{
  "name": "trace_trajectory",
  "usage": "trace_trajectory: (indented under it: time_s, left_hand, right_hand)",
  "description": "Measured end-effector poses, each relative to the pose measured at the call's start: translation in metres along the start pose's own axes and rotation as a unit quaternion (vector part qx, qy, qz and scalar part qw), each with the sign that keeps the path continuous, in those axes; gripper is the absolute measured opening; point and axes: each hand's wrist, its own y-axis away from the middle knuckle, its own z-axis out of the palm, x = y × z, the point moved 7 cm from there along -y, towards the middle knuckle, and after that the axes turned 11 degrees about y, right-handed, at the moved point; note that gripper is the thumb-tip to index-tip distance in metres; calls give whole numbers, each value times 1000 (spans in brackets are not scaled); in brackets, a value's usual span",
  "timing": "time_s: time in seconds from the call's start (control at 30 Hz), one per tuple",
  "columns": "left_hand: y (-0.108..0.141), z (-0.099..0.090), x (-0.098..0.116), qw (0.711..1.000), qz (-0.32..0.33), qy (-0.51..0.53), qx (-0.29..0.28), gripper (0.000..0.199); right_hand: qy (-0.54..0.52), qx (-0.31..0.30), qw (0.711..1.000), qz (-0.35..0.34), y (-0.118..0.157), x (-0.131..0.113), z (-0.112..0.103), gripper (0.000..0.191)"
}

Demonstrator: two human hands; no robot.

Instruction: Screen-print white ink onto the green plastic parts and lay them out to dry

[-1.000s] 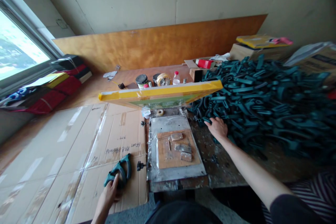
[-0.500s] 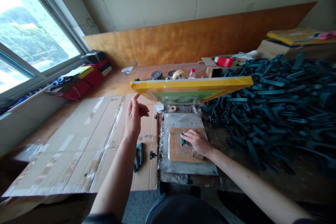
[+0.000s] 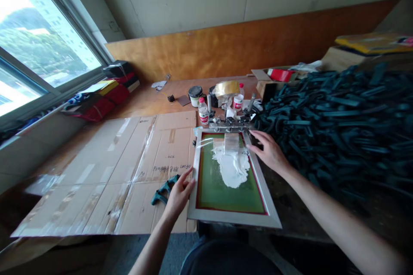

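Note:
A screen printing frame [image 3: 272, 211] with a green mesh [image 3: 209, 200] lies lowered in front of me. White ink [image 3: 234, 172] is spread over the mesh's upper middle, and a squeegee [image 3: 231, 142] rests at the top of it. My left hand [image 3: 179, 193] is at the frame's left rail, fingers stretched with the tips at its edge. Above the right rail, beside the squeegee, my right hand [image 3: 270, 151] has its fingers apart and holds nothing. Dark green plastic parts [image 3: 164, 191] lie on the cardboard by my left hand. The board beneath the screen is hidden.
Flattened cardboard [image 3: 97, 176] covers the bench at left. A large heap of dark green parts [image 3: 338, 129] fills the right side. Behind the screen are a metal hinge clamp [image 3: 229, 125], a bottle [image 3: 203, 114], a jar [image 3: 195, 94] and a tape roll [image 3: 226, 89].
The screen has swung down from its raised tilt and covers the wooden board. My left hand has come down with it. My right hand has left the board and moved up to the right rail.

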Motion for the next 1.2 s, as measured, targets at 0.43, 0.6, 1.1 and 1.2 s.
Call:
trace_trajectory:
  time_s: [0.43, 0.6, 1.1, 1.2]
  left_hand:
    - [-21, -3, -64, 993, -23, -119, 4, 60]
    - [-21, -2, -63, 994, -16, -112, 8, 59]
    - [-8, 3, -21, 998, -49, 6, -30, 81]
    - [-3, 5, 20, 996, -42, 70, -22, 74]
  right_hand:
    - [6, -243, 926, -289, 69, -95, 30, 22]
    - [-28, -272, 922, -275, 56, -90, 27, 19]
    - [61, -160, 978, -119, -29, -72, 21, 57]
    - [69, -106, 991, -38, -59, -36, 5, 51]
